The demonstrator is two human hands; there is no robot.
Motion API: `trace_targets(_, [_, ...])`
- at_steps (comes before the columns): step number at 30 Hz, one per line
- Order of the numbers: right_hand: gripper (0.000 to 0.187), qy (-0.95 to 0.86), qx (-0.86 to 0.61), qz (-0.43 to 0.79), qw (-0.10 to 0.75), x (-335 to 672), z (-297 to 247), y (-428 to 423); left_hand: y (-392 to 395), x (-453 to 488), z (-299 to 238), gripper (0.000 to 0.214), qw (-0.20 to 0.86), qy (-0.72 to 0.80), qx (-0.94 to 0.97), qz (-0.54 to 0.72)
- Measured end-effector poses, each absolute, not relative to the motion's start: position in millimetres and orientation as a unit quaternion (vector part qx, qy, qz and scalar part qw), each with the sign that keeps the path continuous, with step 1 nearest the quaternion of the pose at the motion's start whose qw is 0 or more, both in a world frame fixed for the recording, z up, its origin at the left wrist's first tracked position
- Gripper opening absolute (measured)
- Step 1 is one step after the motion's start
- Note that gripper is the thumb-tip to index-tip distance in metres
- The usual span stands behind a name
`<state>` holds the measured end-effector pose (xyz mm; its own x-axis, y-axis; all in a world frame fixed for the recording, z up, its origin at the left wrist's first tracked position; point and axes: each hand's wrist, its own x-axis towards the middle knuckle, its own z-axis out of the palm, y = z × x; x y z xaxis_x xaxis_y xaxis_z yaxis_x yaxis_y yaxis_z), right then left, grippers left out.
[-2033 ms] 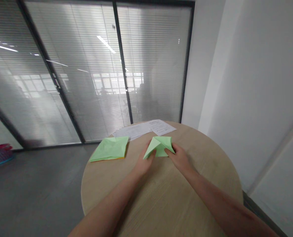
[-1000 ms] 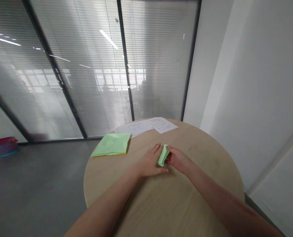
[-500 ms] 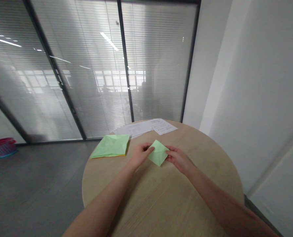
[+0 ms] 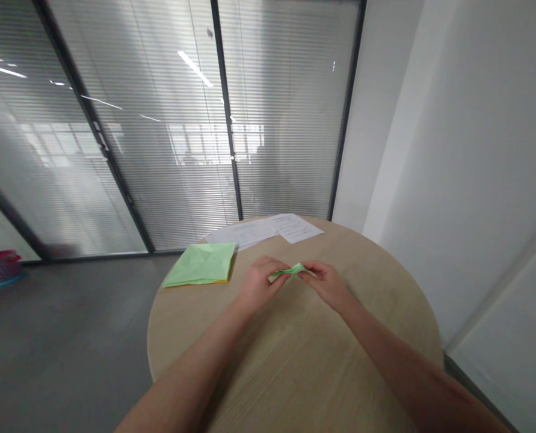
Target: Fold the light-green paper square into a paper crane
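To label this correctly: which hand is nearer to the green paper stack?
Left. The left hand is to the right of the green paper stack, apart from it; the right hand is farther right.

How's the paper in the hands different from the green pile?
The held paper looks smaller; the green pile looks bigger. The left hand and right hand pinch the held paper, while the green pile lies on the table. The green pile shows a yellow edge; the held paper shows none. Both are light green.
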<state>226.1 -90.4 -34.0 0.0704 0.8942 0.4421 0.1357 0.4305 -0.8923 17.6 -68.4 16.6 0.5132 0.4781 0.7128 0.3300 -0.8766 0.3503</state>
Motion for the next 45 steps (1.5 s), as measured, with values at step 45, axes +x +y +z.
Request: trace_targets(45, [0.013,-0.655,-0.407,0.207,0.602,240.7,-6.8,-108.9,-65.1,14.7,23.0,0.016,0.210,0.279,0.839,0.418])
